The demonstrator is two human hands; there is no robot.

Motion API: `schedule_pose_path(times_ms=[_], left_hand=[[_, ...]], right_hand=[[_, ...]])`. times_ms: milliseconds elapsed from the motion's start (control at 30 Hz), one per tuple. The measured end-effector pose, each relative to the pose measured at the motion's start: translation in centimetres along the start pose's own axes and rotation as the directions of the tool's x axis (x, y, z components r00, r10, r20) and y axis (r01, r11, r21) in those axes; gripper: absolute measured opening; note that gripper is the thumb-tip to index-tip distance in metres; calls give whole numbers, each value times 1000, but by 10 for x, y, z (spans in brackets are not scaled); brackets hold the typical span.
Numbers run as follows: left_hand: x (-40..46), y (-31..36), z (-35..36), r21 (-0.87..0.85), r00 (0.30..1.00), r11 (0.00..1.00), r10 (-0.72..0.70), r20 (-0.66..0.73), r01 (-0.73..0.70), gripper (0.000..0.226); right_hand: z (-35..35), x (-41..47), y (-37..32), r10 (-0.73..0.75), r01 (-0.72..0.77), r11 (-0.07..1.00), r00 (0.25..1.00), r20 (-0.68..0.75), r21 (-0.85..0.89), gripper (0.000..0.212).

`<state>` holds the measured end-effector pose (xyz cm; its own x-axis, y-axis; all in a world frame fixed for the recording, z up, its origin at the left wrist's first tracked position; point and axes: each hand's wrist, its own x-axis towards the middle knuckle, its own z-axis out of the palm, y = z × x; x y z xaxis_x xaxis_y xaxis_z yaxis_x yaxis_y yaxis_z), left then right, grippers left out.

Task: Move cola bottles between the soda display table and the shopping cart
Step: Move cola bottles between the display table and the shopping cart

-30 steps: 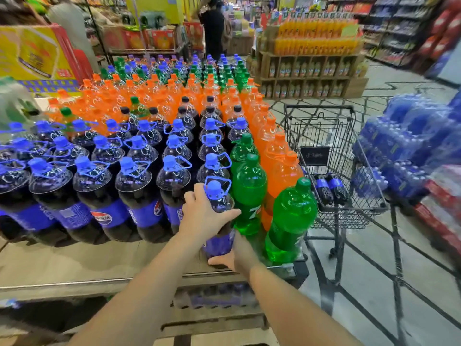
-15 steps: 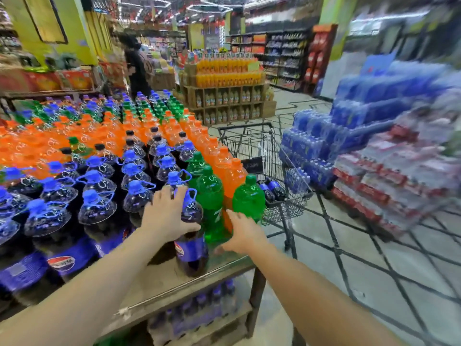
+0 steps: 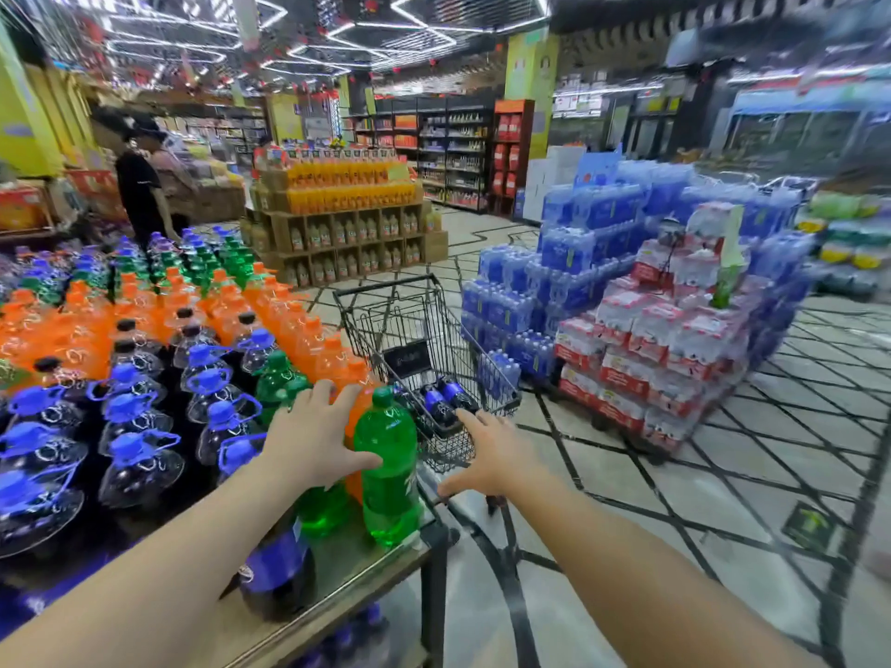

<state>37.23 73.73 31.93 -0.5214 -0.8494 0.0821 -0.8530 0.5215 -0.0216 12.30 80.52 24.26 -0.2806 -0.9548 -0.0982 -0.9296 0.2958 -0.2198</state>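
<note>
One head view, facing forward and down

From my head I look out over my two forearms, the soda display table (image 3: 366,566) close at my left, the shopping cart (image 3: 385,301) just ahead, aisles beyond.

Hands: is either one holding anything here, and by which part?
Nothing is held. The left hand hovers open above the table bottles; the right hand reaches open toward the cart.

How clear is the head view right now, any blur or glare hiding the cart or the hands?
Head view: edges are motion-smeared, worst at the upper right shelving and the far-left blue caps; ceiling light strips streak. Centre is sharper: the shopping cart, its two cola bottles, left hand and right hand read clearly. Wide-angle bowing bends the floor lines.
</note>
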Motion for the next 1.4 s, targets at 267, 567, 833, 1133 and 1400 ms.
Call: schedule_pose_path(times_ms=[267,567,833,1133,1400], left_hand=[[78,85,7,13,998,1000,9,58,-10,109],[164,156,29,19,985,996,-94,146,92,110],[241,188,55,10,944,983,-176,280,181,111],[381,180,99,14,928,986,-162,337,167,111],[519,129,134,-1,908,979,-188,375,203,112]], right_hand=[[-23,58,95,-25,24,998,999,29,52,130],[-40,140,204,-81,79,996,994,71,31,137],[-39,220,262,-119,117,993,988,102,25,138],[-39,335,288,-129,130,992,976,177,4,137],[-45,484,277,-127,133,991,969,213,-13,133]])
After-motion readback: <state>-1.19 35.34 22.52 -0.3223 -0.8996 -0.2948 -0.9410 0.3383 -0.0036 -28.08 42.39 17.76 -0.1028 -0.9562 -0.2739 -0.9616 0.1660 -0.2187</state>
